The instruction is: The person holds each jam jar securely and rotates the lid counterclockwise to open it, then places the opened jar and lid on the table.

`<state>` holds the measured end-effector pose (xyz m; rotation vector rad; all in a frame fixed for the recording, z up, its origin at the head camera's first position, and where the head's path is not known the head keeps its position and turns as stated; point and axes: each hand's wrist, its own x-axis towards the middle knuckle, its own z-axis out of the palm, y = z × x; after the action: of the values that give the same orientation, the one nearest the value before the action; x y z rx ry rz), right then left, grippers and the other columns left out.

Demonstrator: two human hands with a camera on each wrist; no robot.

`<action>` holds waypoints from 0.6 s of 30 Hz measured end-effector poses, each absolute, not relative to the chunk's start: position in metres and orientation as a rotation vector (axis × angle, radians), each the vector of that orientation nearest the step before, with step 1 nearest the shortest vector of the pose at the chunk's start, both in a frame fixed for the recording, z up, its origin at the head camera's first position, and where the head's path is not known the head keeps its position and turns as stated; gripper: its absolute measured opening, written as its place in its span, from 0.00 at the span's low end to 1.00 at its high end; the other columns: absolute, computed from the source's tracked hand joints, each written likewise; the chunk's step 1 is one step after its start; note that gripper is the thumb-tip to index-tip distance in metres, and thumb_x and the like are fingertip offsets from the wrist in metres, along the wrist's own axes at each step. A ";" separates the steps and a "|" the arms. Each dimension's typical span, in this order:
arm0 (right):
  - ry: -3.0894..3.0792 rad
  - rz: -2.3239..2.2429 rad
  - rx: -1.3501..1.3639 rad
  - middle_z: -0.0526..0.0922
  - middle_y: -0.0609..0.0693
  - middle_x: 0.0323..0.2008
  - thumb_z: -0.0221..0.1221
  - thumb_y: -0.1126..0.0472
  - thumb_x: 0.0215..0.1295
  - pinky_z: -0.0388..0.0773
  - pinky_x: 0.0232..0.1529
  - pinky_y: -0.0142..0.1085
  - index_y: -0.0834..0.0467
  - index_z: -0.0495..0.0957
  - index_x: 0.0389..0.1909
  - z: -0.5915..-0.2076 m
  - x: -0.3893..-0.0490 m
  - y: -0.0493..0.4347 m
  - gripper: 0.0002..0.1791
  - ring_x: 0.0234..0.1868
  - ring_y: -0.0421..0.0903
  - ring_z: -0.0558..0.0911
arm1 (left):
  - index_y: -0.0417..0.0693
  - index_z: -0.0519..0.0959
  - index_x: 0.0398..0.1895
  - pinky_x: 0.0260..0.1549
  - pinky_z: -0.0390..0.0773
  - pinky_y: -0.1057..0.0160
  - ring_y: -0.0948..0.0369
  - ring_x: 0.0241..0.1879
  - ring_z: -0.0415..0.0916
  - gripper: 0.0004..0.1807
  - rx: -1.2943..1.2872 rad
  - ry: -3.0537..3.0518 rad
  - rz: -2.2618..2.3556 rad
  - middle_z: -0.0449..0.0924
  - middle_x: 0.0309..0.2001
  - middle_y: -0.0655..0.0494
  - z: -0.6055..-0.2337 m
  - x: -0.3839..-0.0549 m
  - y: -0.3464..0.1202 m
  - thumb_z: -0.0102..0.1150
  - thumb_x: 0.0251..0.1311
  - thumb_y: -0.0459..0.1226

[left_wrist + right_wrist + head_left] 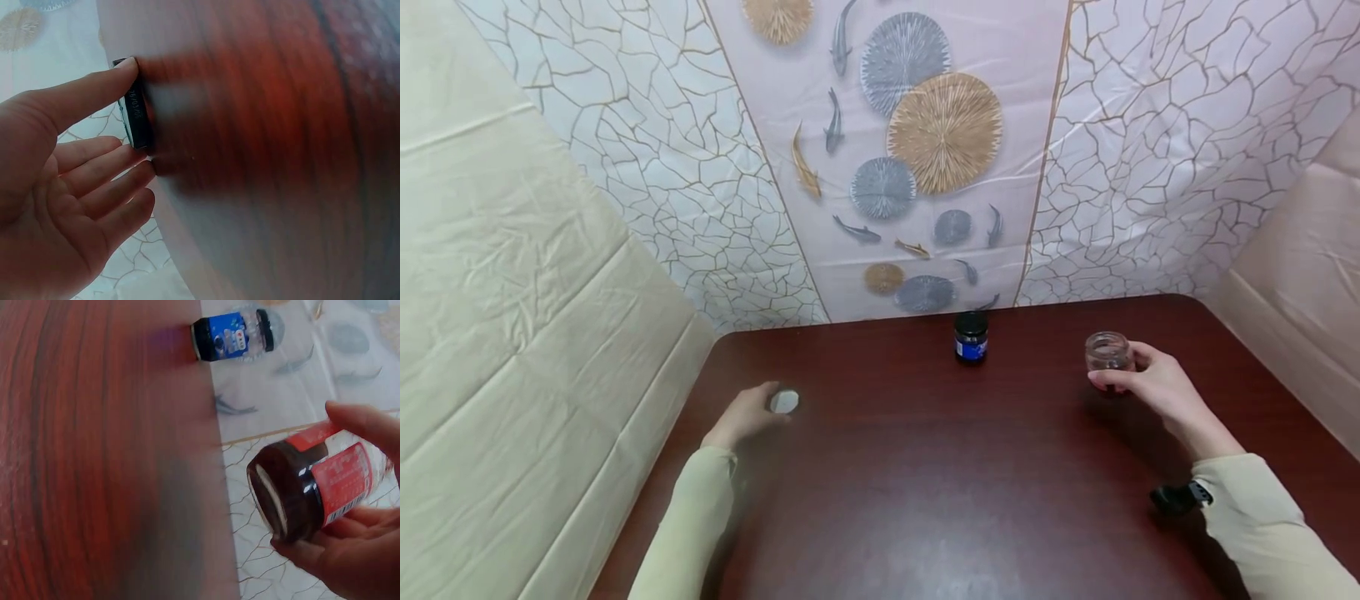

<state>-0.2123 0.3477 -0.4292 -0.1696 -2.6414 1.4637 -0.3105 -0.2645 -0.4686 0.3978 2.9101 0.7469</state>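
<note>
My left hand (pixel 743 417) pinches a jar lid (pixel 785 402) between thumb and fingertips at the left of the table. Its pale inner face points up, and the left wrist view shows its dark side wall (pixel 136 109) with a printed date. On the far right, my right hand (pixel 1168 398) grips a small glass jar (pixel 1107 352) around its side. No lid sits on this jar's mouth. Dark contents fill its lower part, and a red label (pixel 342 481) with a barcode wraps it. The jar's base hangs close over the table.
A second jar (pixel 972 340) with a dark lid and blue label stands upright at the table's back edge. Patterned cloth (pixel 925 208) rises behind the dark red wooden table (pixel 880 483), with beige cloth walls on both sides. A black strap device (pixel 1180 497) hangs at my right wrist.
</note>
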 end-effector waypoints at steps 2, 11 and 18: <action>-2.650 1.461 -0.194 0.80 0.42 0.30 0.71 0.52 0.61 0.74 0.33 0.30 0.68 0.67 0.63 -0.432 -0.214 0.352 0.37 0.29 0.38 0.79 | 0.34 0.68 0.70 0.58 0.73 0.43 0.44 0.60 0.74 0.41 0.393 2.908 0.754 0.73 0.65 0.37 -0.468 -0.312 -0.265 0.72 0.57 0.41; -2.635 1.530 -0.267 0.79 0.41 0.34 0.70 0.54 0.62 0.78 0.33 0.33 0.75 0.60 0.66 -0.451 -0.216 0.365 0.43 0.29 0.38 0.81 | 0.34 0.68 0.70 0.58 0.73 0.43 0.45 0.58 0.75 0.39 0.358 2.905 0.752 0.75 0.63 0.38 -0.471 -0.308 -0.264 0.72 0.57 0.40; -2.645 1.506 -0.271 0.79 0.41 0.33 0.71 0.54 0.61 0.77 0.32 0.33 0.75 0.59 0.66 -0.454 -0.219 0.368 0.44 0.28 0.38 0.81 | 0.41 0.71 0.69 0.53 0.76 0.46 0.51 0.51 0.77 0.38 0.330 2.917 0.770 0.79 0.58 0.46 -0.471 -0.307 -0.263 0.73 0.54 0.41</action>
<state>-0.2188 0.3685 -0.4542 -0.2713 -2.6446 1.5063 -0.3071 -0.2626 -0.4709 0.3304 2.9170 0.7698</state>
